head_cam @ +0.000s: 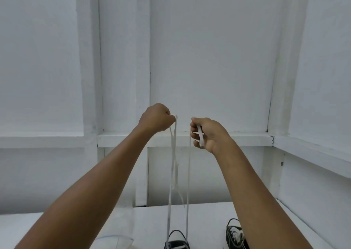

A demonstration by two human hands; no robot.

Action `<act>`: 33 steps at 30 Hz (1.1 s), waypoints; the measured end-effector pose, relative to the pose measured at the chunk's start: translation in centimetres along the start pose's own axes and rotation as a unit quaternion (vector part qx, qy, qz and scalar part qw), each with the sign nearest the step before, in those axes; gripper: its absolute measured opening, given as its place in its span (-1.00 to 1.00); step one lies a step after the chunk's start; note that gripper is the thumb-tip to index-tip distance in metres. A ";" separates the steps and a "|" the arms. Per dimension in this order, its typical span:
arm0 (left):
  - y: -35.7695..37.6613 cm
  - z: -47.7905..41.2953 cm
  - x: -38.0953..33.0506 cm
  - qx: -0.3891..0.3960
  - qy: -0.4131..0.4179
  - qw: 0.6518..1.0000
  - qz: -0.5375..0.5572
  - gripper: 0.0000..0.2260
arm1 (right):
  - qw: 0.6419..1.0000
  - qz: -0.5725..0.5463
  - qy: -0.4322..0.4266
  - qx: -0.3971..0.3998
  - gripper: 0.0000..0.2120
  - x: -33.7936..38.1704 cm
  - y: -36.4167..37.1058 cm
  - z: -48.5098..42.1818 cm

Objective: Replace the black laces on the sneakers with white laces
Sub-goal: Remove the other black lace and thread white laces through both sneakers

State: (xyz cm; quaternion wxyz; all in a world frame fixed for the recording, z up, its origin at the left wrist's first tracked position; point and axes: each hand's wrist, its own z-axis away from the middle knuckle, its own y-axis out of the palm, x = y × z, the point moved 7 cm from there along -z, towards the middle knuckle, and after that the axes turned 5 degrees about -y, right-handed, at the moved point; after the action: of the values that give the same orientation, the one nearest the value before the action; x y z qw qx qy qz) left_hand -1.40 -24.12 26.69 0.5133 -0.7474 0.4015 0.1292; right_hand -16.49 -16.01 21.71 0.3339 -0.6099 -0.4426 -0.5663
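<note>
My left hand (156, 118) and right hand (207, 134) each grip an end of the white lace (172, 150); its strands run near-vertically down to the sneaker (176, 244) directly below both hands.

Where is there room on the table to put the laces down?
The table is bare between the left sneaker and the right sneaker, and behind them up to the wall. It is crowded at the left sneaker, where the laces hang down to it, with a clear plastic thing further left.
</note>
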 end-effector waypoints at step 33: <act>-5.3 -4.9 -6.5 0.067 0.005 0.979 0.195 -0.67 | 0.996 0.017 -0.086 -0.015 -0.77 11.8 0.9 -4.7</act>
State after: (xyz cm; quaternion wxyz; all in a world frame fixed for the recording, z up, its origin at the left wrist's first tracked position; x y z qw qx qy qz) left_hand -2.75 -24.54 36.33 0.5255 -0.6192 0.5497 0.1956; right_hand -17.93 -18.68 34.03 0.2946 -0.6684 -0.4506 -0.5132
